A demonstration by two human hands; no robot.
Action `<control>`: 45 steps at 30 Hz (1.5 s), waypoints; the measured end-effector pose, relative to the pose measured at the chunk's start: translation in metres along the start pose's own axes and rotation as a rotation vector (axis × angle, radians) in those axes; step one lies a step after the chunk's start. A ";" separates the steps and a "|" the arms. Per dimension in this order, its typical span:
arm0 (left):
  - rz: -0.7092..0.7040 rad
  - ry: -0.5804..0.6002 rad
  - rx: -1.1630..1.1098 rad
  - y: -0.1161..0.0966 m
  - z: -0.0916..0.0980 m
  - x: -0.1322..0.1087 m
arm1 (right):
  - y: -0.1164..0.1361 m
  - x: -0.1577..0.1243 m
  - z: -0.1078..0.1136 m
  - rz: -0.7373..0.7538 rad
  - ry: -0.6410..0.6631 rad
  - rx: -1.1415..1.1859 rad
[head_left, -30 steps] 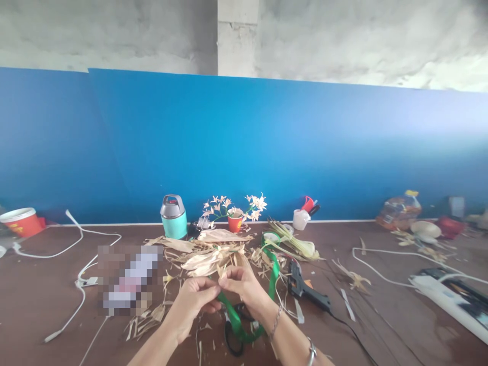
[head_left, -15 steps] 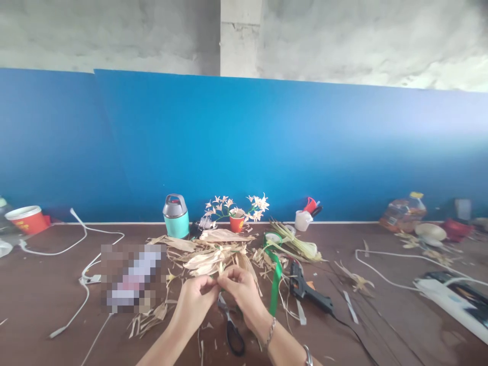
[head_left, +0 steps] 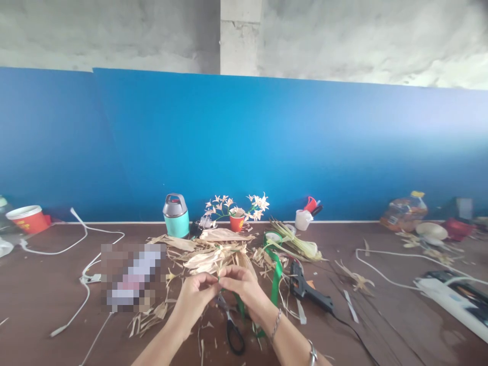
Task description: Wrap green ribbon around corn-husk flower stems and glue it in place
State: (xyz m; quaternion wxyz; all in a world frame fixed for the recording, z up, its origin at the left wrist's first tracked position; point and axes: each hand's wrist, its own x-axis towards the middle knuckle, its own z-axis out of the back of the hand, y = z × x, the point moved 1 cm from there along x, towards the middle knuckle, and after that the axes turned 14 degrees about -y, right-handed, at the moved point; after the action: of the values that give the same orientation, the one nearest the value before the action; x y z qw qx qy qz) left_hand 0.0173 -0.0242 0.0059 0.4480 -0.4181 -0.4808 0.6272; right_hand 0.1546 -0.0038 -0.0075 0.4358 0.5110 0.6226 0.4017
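My left hand [head_left: 196,295] is closed in a pinch, its fingertips meeting those of my right hand [head_left: 244,290]. Between them is a small pale husk flower [head_left: 219,271], mostly hidden by the fingers. Green tape [head_left: 239,306] shows beneath my right hand, which is also pinched shut. More of the tape trails from its green roll [head_left: 273,238] behind. Below the hands lie scissors [head_left: 233,330] with black handles. Dried corn husks [head_left: 208,259] are heaped just beyond the fingers.
A black glue gun [head_left: 308,290] lies to the right, its cord running forward. At the back stand a turquoise flask [head_left: 176,221], a red pot [head_left: 237,222] of husk flowers and a white cup [head_left: 303,220]. White cables [head_left: 86,264] cross the table's left side.
A length of green tape now shows beneath my right hand, where none was visible before. My right forearm has shifted slightly to the right. Both hands stay pinched together.
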 end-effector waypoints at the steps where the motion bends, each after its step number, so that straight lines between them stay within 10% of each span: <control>1: 0.003 -0.009 -0.022 0.001 0.001 0.001 | 0.000 0.001 0.001 0.031 -0.014 -0.047; 7: 0.117 0.036 -0.104 -0.004 0.006 0.001 | 0.005 0.003 0.005 0.129 -0.154 -0.349; 25: 0.303 0.213 -0.261 -0.006 0.009 0.003 | 0.010 0.002 0.011 -0.037 -0.045 -0.186; 45: 0.201 0.265 -0.220 -0.010 0.010 0.001 | 0.008 0.001 0.015 -0.171 0.116 -0.069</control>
State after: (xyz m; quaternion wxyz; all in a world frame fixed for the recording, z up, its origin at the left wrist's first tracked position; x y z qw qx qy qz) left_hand 0.0095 -0.0240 0.0172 0.3941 -0.5892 -0.4390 0.5520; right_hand 0.1716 -0.0008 -0.0046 0.4488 0.4167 0.6740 0.4132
